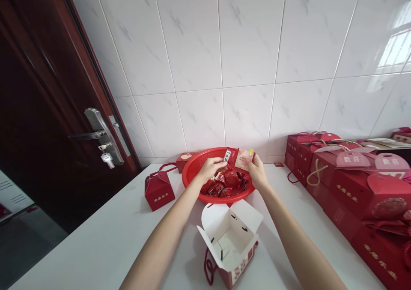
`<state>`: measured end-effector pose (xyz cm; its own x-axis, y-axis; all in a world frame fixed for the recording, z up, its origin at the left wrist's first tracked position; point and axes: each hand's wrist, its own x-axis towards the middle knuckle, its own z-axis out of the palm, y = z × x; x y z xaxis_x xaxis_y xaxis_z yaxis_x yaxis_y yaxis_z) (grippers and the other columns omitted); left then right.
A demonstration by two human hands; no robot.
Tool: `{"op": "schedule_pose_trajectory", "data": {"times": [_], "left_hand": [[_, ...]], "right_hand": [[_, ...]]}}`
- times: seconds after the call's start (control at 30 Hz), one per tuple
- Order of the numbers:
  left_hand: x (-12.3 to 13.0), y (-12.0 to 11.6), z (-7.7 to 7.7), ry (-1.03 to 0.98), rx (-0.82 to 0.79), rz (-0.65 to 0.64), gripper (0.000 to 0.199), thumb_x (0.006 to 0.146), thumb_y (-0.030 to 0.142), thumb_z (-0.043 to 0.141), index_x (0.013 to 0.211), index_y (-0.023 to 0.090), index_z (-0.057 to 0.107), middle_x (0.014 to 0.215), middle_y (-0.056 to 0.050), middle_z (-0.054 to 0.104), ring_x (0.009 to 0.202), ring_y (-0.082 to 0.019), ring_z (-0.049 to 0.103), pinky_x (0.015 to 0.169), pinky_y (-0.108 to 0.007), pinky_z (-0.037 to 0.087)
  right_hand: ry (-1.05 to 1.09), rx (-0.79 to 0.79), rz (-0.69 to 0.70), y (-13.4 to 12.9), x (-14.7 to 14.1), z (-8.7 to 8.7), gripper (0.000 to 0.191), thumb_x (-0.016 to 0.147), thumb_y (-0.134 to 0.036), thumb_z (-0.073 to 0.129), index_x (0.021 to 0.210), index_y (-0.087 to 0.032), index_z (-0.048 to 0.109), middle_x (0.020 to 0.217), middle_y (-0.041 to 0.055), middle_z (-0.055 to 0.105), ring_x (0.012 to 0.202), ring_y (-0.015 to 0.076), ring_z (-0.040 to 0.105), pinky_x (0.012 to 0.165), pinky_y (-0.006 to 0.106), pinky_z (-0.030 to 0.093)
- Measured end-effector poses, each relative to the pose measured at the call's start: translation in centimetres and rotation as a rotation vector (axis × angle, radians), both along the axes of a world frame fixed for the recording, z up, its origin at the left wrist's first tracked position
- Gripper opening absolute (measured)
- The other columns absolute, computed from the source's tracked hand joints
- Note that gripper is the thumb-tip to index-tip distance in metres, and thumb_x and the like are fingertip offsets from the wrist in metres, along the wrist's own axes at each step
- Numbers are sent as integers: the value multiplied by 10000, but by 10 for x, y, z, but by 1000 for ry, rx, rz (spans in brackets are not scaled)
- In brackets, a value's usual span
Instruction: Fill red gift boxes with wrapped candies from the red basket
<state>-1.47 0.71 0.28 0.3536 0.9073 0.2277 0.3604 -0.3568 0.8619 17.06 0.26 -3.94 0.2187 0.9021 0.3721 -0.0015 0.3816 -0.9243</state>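
A round red basket [192,170] stands near the wall with several red wrapped packets [229,179] inside. Over its right side my right hand [256,170] grips a cream and red packet [243,159]. My left hand [213,168] is closed at the left edge of a red packet with a white label [228,156], just beside the cream one. In front of the basket is an open box [229,238], white inside and red outside, its flaps spread and a red cord at its side. Only a small white piece shows at its bottom.
Left of the basket sit a closed red box [159,190] and a smaller red box [185,161]. Stacked red gift boxes [356,187] line the right side of the white table [105,238]. A dark red door [58,88] with keys is at the left.
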Motion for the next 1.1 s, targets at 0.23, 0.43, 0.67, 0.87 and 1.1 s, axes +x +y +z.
{"op": "schedule_pose_trajectory", "data": {"times": [0.23, 0.43, 0.67, 0.87, 1.1], "left_hand": [[3, 5, -8, 122, -51, -121, 400, 731, 538, 675, 770, 144, 731, 790, -47, 714, 791, -214, 627, 755, -317, 472], [-1, 2, -17, 479, -153, -164, 277, 620, 421, 801, 772, 192, 767, 823, -40, 748, 795, -230, 660, 727, -298, 474], [7, -3, -18, 786, -233, -160, 478, 543, 292, 804, 1012, 212, 762, 1040, -73, 756, 891, -263, 684, 692, -279, 482], [9, -6, -13, 855, -251, -166, 405, 602, 343, 766, 990, 226, 766, 989, -73, 756, 849, -260, 683, 641, -275, 464], [1, -6, -16, 736, -281, -218, 468, 587, 247, 768, 1054, 222, 759, 698, 1, 690, 574, -179, 615, 532, -255, 442]], "right_hand": [[80, -15, 174, -17, -4, 14, 393, 692, -427, 703, 1003, -194, 648, 982, 65, 745, 921, 263, 689, 821, 385, 556], [116, 2, 134, -16, -6, 11, 404, 635, -436, 777, 927, -198, 631, 881, 42, 723, 820, 239, 665, 754, 389, 559], [90, 9, 97, -17, -5, 10, 363, 638, -395, 763, 910, -191, 638, 861, 38, 706, 810, 228, 642, 736, 373, 549], [70, 6, 85, -18, -6, 11, 360, 632, -395, 763, 902, -191, 641, 823, 31, 687, 770, 217, 622, 698, 353, 538], [114, 2, 82, -19, -6, 13, 349, 613, -374, 786, 881, -193, 655, 806, 22, 700, 768, 215, 626, 699, 344, 532]]}}
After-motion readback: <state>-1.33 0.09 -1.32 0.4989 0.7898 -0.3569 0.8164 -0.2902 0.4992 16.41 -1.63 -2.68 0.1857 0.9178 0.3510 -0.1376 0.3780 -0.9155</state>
